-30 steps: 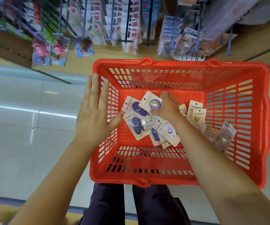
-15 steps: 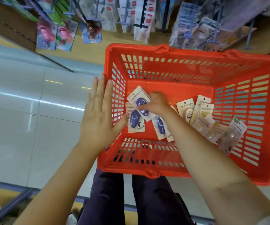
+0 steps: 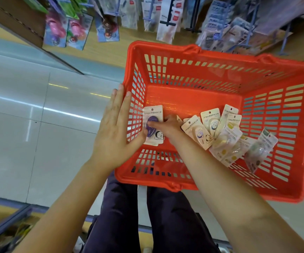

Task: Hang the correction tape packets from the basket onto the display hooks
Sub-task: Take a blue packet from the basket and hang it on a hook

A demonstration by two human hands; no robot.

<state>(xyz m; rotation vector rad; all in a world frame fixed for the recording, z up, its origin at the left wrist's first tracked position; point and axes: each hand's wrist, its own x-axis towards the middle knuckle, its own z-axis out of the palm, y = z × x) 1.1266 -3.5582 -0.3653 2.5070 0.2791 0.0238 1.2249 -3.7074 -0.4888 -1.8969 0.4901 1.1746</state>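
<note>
Correction tape packets lie loose on the floor of the red basket (image 3: 211,57), the landmark for everything here: a purple packet (image 3: 153,125) stands against the basket's left wall, and a cream and yellow heap (image 3: 220,136) is piled toward its right wall, with a greenish one at the far right edge of that heap. In the head view the left hand (image 3: 113,132) is flat against the outside of the basket's left wall, fingers straight and pressed together, thumb hooked over the rim toward the purple packet. The right hand (image 3: 167,126) reaches down inside the basket, fingers curled onto the purple packet; it seems to be pinching it, though the fingertips are hidden under the knuckles, so the hold is a judgement. What could go wrong: a weak pinch on the slick blister could let the packet slide back down, or drag a neighbour up with it. The basket appears to rest on the person's knees, so a hard tug might tip it. The display hooks (image 3: 167,19) beyond the basket's far wall are blurred; free pegs cannot be made out, and the basket's right side is cut off.
</note>
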